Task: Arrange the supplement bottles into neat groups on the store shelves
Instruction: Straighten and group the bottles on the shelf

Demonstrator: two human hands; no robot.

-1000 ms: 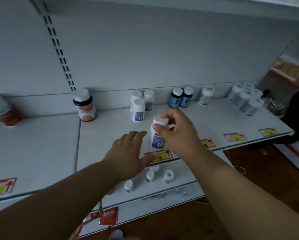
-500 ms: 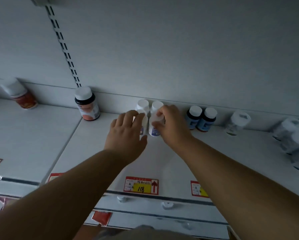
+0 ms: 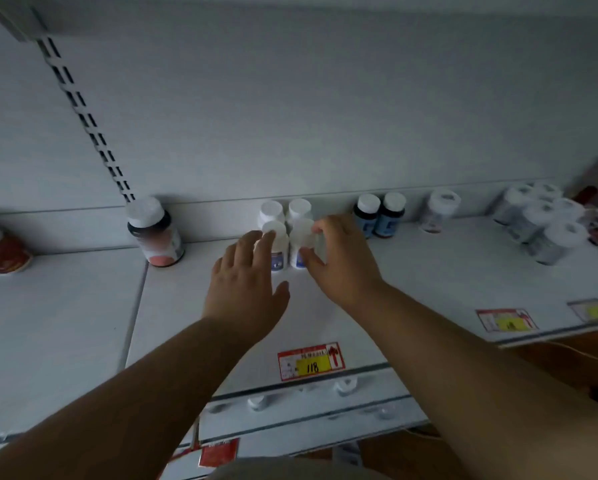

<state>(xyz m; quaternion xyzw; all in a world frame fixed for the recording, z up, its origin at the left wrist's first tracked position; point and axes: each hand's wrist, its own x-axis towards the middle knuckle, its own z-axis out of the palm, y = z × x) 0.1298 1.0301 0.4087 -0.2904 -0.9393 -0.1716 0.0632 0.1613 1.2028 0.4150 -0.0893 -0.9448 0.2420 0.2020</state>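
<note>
Your right hand [image 3: 342, 258] curled around the front-right white bottle [image 3: 302, 245] on the store shelf [image 3: 411, 282], thumb against its lower side and fingertips at the cap, the bottle standing upright. That bottle touched the front-left white bottle [image 3: 278, 247], where the straight, spread fingers of your left hand [image 3: 245, 289] lay against the side, gripping nothing. Directly behind the front-right white bottle stood two more white bottles [image 3: 285, 211] against the back wall, the four forming a tight square. To the right of that bottle, near the wall, stood two dark bottles with blue labels [image 3: 379, 216] side by side, then a lone white jar [image 3: 439, 211], then a cluster of white-capped jars [image 3: 540, 220] further right. Well to its left stood a dark bottle with a pink label [image 3: 155, 233]. Nearer you than the bottle, a red and yellow price tag marked 118 [image 3: 311, 361] sat at the shelf's front edge.
</note>
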